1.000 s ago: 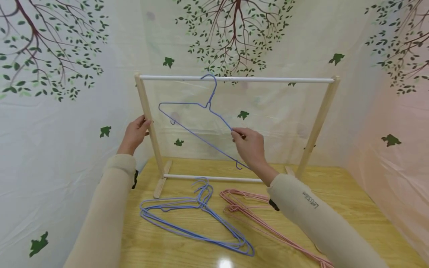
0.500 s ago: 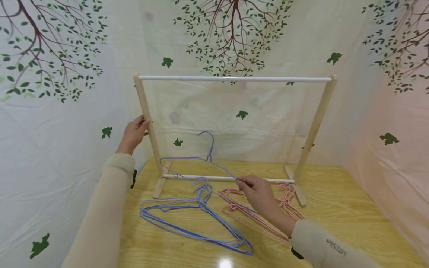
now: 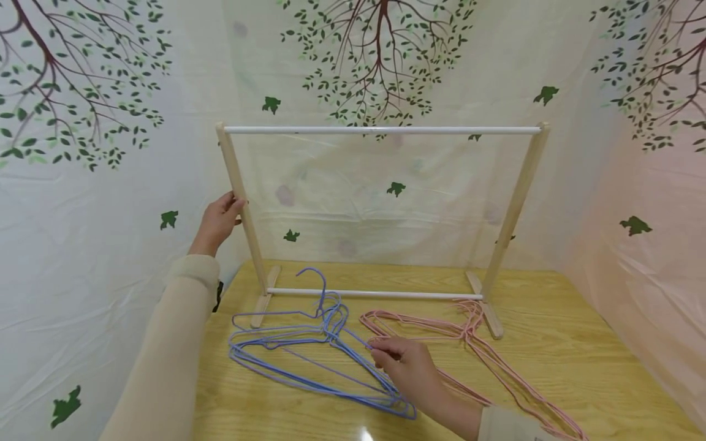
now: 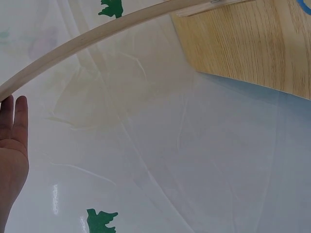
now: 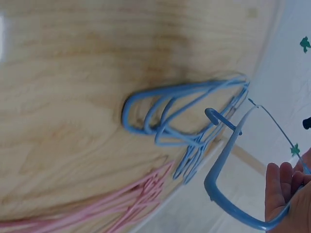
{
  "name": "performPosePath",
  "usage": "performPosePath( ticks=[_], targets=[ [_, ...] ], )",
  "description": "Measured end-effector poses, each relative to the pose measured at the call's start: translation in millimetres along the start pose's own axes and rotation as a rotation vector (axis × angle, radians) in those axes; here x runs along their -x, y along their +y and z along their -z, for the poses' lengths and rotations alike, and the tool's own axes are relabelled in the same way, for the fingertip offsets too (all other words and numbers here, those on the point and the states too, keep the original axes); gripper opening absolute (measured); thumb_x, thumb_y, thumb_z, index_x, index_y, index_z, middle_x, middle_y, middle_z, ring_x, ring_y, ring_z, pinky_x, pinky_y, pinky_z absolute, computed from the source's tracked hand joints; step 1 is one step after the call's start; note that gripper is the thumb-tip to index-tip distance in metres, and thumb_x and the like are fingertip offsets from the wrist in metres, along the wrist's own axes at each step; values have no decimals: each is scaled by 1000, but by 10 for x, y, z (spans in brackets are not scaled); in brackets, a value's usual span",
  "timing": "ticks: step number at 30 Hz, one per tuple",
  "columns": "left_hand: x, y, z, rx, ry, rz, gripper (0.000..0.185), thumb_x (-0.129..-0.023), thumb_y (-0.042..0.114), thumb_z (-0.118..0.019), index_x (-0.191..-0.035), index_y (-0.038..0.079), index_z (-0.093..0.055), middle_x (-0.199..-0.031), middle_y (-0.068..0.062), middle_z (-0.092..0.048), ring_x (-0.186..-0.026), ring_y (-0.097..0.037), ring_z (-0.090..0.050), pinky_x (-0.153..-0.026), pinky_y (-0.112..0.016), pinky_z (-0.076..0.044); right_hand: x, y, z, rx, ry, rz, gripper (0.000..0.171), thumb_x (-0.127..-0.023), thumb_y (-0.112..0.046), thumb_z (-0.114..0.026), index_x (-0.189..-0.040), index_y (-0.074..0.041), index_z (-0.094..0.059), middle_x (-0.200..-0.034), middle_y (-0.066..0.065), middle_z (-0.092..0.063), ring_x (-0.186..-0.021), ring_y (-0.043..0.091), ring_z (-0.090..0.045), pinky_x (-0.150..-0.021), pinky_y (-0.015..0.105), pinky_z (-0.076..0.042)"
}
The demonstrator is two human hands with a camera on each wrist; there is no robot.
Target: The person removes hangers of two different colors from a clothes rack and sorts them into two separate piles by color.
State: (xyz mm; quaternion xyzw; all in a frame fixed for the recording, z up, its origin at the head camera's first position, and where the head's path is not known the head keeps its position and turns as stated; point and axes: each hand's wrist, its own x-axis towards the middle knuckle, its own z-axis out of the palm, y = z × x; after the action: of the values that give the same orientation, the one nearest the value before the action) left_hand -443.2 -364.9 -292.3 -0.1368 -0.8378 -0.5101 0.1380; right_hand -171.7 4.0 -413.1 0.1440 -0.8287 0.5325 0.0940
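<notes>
Right hand (image 3: 410, 367) pinching blue hanger (image 3: 309, 306), left hand (image 3: 217, 220) gripping rack post (image 3: 239, 196)

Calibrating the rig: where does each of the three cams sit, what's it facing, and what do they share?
Head: worn on the head, looks forward and down at the wooden rack, table and blue hangers; both hands and sleeves show.
Left wrist: looks along the left hand at the rack's upright and the curtain.
Right wrist: looks over the tabletop; right hand holds a blue hanger.
Shared: head and right wrist both show the blue and pink hangers.
</notes>
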Motion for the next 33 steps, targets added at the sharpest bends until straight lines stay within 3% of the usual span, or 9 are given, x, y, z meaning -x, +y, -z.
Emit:
performPosePath(
  ticks=[5, 8, 11, 15, 18, 23, 27, 31, 33],
  targets=[
    [12, 17, 7, -4, -1, 3, 49, -108, 28, -44, -143, -6, -46, -134, -27, -55, -115, -30, -53, -79, -19, -50, 29, -5, -138, -157, -64, -113, 17, -93, -7, -70, -104, 6, -73, -82, 6, -70, -71, 15, -68, -63, 28, -60],
    [13, 28, 14, -8, 0, 6, 49, -108, 28, -43, -144, -5, -45, -134, -26, -55, -116, -31, -53, -79, -18, -50, -28, 49, -237, -184, -71, -178, 20, -94, -8, -69, -105, 8, -72, -81, 9, -69, -73, 24, -69, -63, 31, -60],
    [11, 33, 17, -7, 0, 8, 50, -108, 28, -43, -145, -5, -44, -135, -27, -54, -117, -32, -53, -82, -22, -51, -130, 160, -328, -91, -44, -178, 20, -94, -9, -68, -105, 7, -72, -83, 10, -69, -74, 26, -68, -62, 27, -59],
    [8, 30, 17, -8, -9, 19, 51, -108, 29, -42, -147, -4, -42, -138, -26, -52, -121, -35, -51, -92, -37, -51, -277, 325, -424, 111, 25, -142, 16, -94, -11, -69, -102, 1, -75, -88, 7, -73, -71, 13, -63, -60, 21, -53],
    [14, 25, 12, -11, -11, 27, 51, -108, 30, -42, -146, -4, -42, -138, -26, -52, -121, -35, -51, -96, -44, -50, -347, 415, -474, 218, 64, -102, 13, -92, -10, -70, -98, 0, -77, -88, 5, -74, -71, 11, -64, -61, 24, -53],
    [0, 24, -12, -12, -13, 26, 49, -108, 28, -42, -145, -4, -44, -137, -25, -53, -120, -33, -52, -94, -41, -51, -380, 475, -479, 314, 82, -80, 19, -89, -9, -71, -104, 2, -75, -95, 10, -74, -83, 23, -69, -66, 32, -56],
    [-2, 57, -26, -23, -5, 25, 48, -108, 27, -42, -145, -4, -44, -138, -26, -53, -121, -34, -51, -95, -40, -51, -429, 479, -387, 326, 78, -96, 22, -92, -11, -69, -109, 1, -74, -97, 12, -74, -73, 20, -67, -58, 29, -52],
    [10, 122, -113, -103, 104, -19, 44, -108, 23, -45, -142, -4, -47, -136, -27, -54, -122, -39, -53, -100, -47, -47, -530, 479, -150, 378, 114, -53, 22, -94, -14, -69, -109, 0, -75, -100, 14, -73, -72, 23, -68, -58, 36, -54],
    [38, 150, -206, -156, 244, -53, 42, -106, 21, -49, -139, -5, -50, -131, -29, -55, -120, -41, -53, -100, -49, -45, -599, 480, 15, 432, 140, -43, 24, -95, -19, -68, -111, -1, -74, -105, 15, -72, -81, 27, -69, -63, 40, -55]
  ],
)
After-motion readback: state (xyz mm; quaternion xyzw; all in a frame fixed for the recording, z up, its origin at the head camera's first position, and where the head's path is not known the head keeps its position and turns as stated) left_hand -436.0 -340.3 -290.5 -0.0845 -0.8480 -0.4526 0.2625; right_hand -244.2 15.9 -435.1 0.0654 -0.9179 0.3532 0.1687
